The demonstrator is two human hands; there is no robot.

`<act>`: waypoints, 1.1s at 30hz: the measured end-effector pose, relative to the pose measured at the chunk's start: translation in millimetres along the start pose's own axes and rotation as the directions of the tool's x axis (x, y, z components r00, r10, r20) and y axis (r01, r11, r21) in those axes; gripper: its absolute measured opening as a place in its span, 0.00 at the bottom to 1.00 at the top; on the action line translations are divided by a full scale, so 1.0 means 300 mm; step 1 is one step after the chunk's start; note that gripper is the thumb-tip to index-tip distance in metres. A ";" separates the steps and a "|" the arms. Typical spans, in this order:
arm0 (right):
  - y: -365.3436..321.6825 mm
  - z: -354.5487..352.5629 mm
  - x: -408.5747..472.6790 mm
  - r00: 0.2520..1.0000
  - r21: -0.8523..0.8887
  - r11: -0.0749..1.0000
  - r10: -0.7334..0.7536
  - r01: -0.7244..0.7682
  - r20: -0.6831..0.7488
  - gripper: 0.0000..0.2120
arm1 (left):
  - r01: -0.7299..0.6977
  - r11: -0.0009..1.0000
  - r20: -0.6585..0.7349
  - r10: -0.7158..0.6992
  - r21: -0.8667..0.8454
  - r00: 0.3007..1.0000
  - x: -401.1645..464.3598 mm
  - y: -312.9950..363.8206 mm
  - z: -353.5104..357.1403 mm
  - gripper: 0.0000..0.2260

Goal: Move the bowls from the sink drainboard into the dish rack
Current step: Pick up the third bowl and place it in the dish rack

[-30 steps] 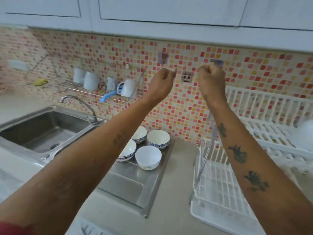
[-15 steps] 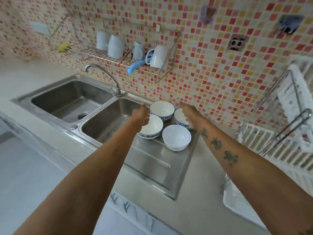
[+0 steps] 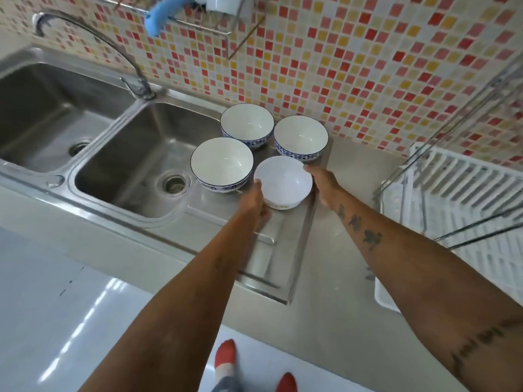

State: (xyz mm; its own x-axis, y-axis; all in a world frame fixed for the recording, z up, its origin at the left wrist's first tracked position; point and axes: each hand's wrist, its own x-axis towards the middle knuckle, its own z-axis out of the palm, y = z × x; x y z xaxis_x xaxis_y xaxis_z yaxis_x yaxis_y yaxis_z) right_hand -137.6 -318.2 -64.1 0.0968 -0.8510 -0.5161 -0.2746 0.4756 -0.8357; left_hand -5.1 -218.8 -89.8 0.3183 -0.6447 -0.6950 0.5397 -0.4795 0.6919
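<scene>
Several bowls stand upright on the steel drainboard (image 3: 277, 250). The nearest one is a plain white bowl (image 3: 283, 181). My left hand (image 3: 256, 200) grips its left side and my right hand (image 3: 322, 183) grips its right side. Three blue-patterned bowls sit behind it: one at the left (image 3: 221, 162), one at the back (image 3: 247, 123), one at the back right (image 3: 300, 136). The white dish rack (image 3: 464, 210) stands on the counter to the right, partly cut off by the frame edge.
A double steel sink (image 3: 121, 154) with a curved faucet (image 3: 135, 77) lies left of the drainboard. A tiled wall runs behind. A wire shelf with a blue-handled item (image 3: 161, 15) hangs above. The rack's metal frame bars (image 3: 424, 176) rise beside the counter gap.
Both hands came down from in front of the wall to the bowls and closed on the sides of the plain white bowl. The view tilted down toward the drainboard.
</scene>
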 end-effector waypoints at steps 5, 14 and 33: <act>0.023 0.029 0.026 0.999 -0.060 0.998 -0.027 0.029 0.038 0.21 | -0.061 0.997 -0.045 0.063 0.056 0.997 0.031 0.012 0.045 0.19; 0.063 0.066 0.034 0.997 -0.080 0.994 -0.079 0.077 -0.017 0.28 | -0.110 0.991 -0.031 0.112 0.078 0.993 0.061 -0.008 0.047 0.19; -0.543 -0.135 -0.593 0.805 0.141 0.794 -0.573 0.592 -0.154 0.31 | -0.156 0.896 0.347 0.315 -0.416 0.883 -0.551 0.429 0.158 0.24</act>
State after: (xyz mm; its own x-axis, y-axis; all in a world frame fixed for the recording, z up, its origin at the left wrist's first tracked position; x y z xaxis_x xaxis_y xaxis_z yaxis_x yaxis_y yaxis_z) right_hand -148.7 -253.3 171.4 0.0878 -0.9919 0.0920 -0.0260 -0.0947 -0.9952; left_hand -25.3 -202.0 123.4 0.1805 -0.9272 -0.3282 0.7583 -0.0813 0.6468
